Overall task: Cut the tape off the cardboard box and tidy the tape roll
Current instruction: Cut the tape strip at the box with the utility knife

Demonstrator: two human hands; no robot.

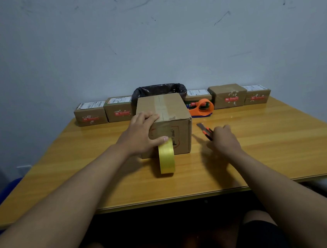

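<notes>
Bracing the cardboard box at the centre of the frame, the left hand is laid flat over its upper left edge, fingers spread and thumb pressed against the near face; nothing is enclosed by it. The tape roll is stood on edge just below that thumb, touching the box's near face, and a strip of tape appears to run from it up the face and along the seam on top. The utility knife is gripped by the right hand at centre right, fingers curled around the orange and black handle, with the blade pointed up and to the left, toward the box's right side. The tape lies to the left of the blade, its long axis running from bottom to top of the frame, so a crossing cut just above the roll is judged to be what the coming move requires. The right hand is nearer to that stretch, but the left thumb sits close beside the likely cut line and is judged at risk. Behind the box an orange tape dispenser, a black-lined bin and a row of small parcels are ranged along the table edge, well clear
</notes>
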